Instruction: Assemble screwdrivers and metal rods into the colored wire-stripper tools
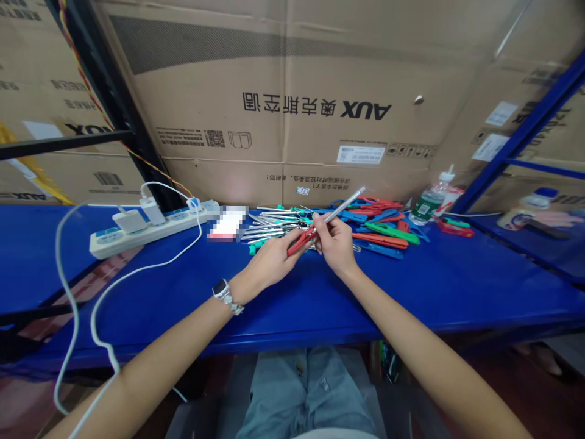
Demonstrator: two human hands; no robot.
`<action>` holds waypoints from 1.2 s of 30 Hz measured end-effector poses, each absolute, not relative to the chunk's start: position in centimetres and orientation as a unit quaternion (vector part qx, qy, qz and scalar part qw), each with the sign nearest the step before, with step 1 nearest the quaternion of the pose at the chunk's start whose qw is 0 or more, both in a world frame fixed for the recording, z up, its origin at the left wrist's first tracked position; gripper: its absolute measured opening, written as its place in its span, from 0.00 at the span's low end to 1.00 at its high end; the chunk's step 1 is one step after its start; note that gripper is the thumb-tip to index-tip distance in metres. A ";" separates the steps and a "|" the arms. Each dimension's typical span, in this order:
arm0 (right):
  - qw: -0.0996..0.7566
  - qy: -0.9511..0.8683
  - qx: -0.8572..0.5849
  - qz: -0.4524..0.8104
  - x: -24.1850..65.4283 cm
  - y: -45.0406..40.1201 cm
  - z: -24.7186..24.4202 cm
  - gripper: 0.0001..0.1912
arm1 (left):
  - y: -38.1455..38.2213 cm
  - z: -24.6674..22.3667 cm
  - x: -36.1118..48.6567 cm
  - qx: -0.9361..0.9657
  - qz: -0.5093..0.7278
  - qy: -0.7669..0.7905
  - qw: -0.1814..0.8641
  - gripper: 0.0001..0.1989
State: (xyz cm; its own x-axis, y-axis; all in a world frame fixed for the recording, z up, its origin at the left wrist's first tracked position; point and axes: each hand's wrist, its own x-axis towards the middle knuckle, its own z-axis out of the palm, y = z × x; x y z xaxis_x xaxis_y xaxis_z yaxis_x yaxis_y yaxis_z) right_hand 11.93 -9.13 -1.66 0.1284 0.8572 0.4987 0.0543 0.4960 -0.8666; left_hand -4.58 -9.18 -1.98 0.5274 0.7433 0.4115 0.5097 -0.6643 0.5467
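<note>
My left hand (273, 261) is closed around a red handle (298, 245) in the middle of the view. Close beside it, my right hand (337, 244) pinches a silver metal rod (345, 206) that slants up to the right. The rod and the red handle meet between the hands; how they join is hidden by the fingers. Behind my left hand lies a pile of silver rods (269, 225) with some green ends. Red, blue and green plastic handles (381, 236) are heaped behind and to the right of my right hand.
A white power strip (150, 228) with plugs and cables stands at the left of the blue table (411, 292). Bottles (426, 204) and a red-green item (456, 227) are at the right. Large cardboard boxes (292, 91) rise behind.
</note>
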 end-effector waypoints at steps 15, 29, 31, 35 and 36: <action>0.627 -0.610 -0.333 0.352 12.0 -9.3 -1.6 0.25 | -8.8 -0.8 -5.7 0.869 0.252 0.375 0.203 0.15; 0.650 -0.584 -0.314 0.371 11.6 -9.1 -2.2 0.23 | -8.7 -0.7 -6.5 0.891 0.300 0.315 0.131 0.15; 0.653 -0.583 -0.313 0.369 11.5 -9.2 -2.2 0.23 | -8.6 -0.6 -6.6 0.893 0.295 0.306 0.149 0.14; 0.666 -0.576 -0.308 0.360 11.2 -9.4 -2.3 0.23 | -8.9 -0.3 -6.4 0.883 0.313 0.277 0.216 0.14; 0.671 -0.575 -0.304 0.358 11.1 -9.4 -2.3 0.24 | -9.0 -0.2 -6.3 0.873 0.311 0.278 0.252 0.15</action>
State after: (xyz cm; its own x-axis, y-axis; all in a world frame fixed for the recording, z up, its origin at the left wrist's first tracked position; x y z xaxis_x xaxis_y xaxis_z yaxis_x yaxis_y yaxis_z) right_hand 11.09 -9.41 -2.28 0.0839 0.8287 0.5534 -0.1312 0.5597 -0.8182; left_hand -6.33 -9.02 -0.19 0.6513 0.6428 0.4032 0.3295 -0.7183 0.6128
